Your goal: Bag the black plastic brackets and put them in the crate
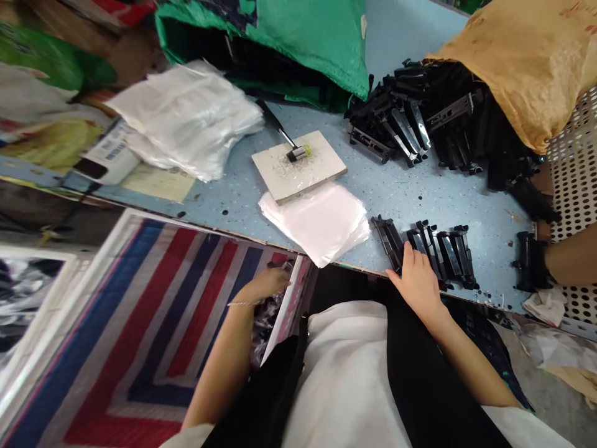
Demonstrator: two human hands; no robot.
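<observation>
My right hand (420,277) rests at the table's front edge, its thumb and fingers around the lower end of a long black plastic part (388,239). More such black parts (450,255) lie side by side just right of it, partly under my fingers. My left hand (268,283) is low, left of my body, over a box (284,305) holding small dark pieces. Its fingers are blurred and partly hidden, so its grip is unclear. A stack of clear plastic bags (321,221) lies between my hands, in front of a board (303,171) bearing a small hammer (291,149).
A heap of black parts (405,118) spills from a tan sack (527,62) at the back right. Behind the board lies a green sack (298,37). More clear bags (186,118) are at left. A striped cloth lining (153,311) fills a large container below the table edge.
</observation>
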